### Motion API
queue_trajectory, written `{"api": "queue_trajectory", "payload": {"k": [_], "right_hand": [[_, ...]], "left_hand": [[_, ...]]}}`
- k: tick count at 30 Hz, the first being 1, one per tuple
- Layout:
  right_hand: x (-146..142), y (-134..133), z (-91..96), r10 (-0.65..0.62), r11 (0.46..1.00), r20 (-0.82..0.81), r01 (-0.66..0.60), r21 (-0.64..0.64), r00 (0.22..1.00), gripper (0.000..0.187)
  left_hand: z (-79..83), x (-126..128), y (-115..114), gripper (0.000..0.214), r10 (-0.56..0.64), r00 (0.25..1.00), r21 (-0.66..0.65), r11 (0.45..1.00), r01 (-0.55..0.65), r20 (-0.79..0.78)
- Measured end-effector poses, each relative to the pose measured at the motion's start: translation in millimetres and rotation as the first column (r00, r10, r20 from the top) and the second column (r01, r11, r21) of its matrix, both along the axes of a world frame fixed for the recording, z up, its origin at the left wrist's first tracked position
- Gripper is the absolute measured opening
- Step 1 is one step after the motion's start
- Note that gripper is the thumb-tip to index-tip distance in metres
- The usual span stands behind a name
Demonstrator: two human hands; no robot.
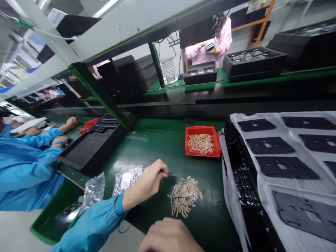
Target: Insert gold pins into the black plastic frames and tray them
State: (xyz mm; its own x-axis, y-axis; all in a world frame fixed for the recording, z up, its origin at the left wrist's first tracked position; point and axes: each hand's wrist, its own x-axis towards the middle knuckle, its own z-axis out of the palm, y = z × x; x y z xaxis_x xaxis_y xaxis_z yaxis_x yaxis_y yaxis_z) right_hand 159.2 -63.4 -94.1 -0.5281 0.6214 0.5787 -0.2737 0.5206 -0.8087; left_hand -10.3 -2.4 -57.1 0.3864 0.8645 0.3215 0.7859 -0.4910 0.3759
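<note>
My left hand [147, 183] reaches in from the left in a blue sleeve, its fingers pinched on a thin metal tool whose tip points at a pile of small tan strips [185, 196] on the green mat. Along the bottom edge sits my right hand [168, 237], seen from the back, with its fingers hidden. An orange tray [189, 131] holding more tan strips stands behind the pile.
A stack of black trays [283, 182] under clear plastic fills the right. Two clear plastic bags [110, 185] lie left of my left hand. A black foam tray [91, 147] sits at left beside a co-worker in blue [26, 164]. Another person in pink [210, 45] stands beyond the bench.
</note>
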Motion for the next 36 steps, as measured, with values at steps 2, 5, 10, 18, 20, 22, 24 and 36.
{"api": "queue_trajectory", "payload": {"k": [2, 5, 10, 18, 20, 22, 24, 36], "right_hand": [[10, 4, 11.6, -0.092, 0.908, 0.066, 0.111, -0.405, 0.994, 0.055], [22, 9, 20.1, -0.182, 0.617, 0.034, 0.141, -0.774, 0.983, 0.044], [30, 17, 16.6, -0.028, 0.458, -0.346, -0.296, -0.839, 0.938, 0.046], [29, 16, 15.4, -0.043, 0.433, -0.404, -0.348, -0.832, 0.914, 0.035], [29, 17, 15.3, -0.054, 0.436, -0.411, -0.349, -0.830, 0.910, 0.032], [29, 17, 14.8, -0.054, 0.439, -0.421, -0.357, -0.824, 0.906, 0.030], [30, 17, 13.9, -0.052, 0.448, -0.426, -0.360, -0.818, 0.903, 0.030], [30, 18, 12.7, -0.040, 0.471, -0.442, -0.373, -0.799, 0.896, 0.029]], "left_hand": [[8.0, 0, -10, 0.035, -0.030, 0.999, 0.106, 0.994, 0.031, -0.017], [20.6, -1, -21, 0.039, -0.120, 0.990, 0.264, 0.955, 0.135, -0.073], [36.9, -3, -30, 0.032, -0.230, 0.956, 0.400, 0.871, 0.285, -0.180], [38.5, -3, -32, 0.029, -0.257, 0.944, 0.416, 0.850, 0.323, -0.207], [38.0, -2, -32, 0.029, -0.259, 0.943, 0.416, 0.849, 0.326, -0.210], [37.9, -2, -33, 0.028, -0.256, 0.943, 0.415, 0.850, 0.323, -0.210], [38.2, -2, -33, 0.028, -0.253, 0.944, 0.410, 0.854, 0.321, -0.211], [43.6, 2, -39, 0.028, -0.209, 0.959, 0.396, 0.878, 0.270, -0.192]]}}
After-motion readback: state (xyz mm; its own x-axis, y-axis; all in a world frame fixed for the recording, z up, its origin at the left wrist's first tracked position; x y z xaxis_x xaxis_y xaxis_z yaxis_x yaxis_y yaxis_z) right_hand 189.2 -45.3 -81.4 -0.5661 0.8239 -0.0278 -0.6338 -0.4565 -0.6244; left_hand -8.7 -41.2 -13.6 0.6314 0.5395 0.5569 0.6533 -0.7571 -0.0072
